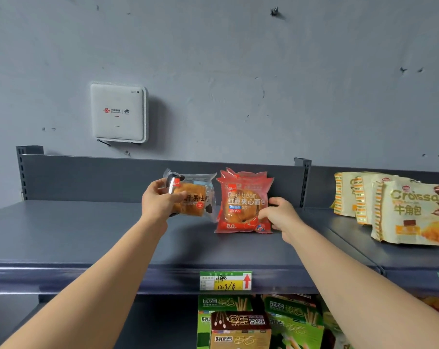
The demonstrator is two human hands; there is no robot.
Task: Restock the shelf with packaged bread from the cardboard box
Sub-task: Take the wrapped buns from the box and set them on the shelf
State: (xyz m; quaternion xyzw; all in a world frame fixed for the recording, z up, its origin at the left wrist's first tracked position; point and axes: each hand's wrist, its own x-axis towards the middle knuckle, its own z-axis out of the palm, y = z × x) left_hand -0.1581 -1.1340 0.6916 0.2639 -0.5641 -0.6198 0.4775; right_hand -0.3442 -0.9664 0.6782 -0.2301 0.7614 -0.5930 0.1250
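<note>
On the dark top shelf [87, 230] a row of red packs of red bean bread [241, 202] stands upright, one behind another. My right hand [280, 217] grips the front red pack at its lower right edge. My left hand [158, 200] holds a clear pack of toast bread [193, 197] just left of the red row, low over the shelf; I cannot tell whether it touches the board. The cardboard box is out of view.
Yellow croissant packs [409, 210] stand on the shelf section to the right, past a slotted upright [304, 182]. A white router box [117, 113] hangs on the grey wall above. A price tag [225, 280] sits on the shelf edge, with green snack boxes [261, 321] below.
</note>
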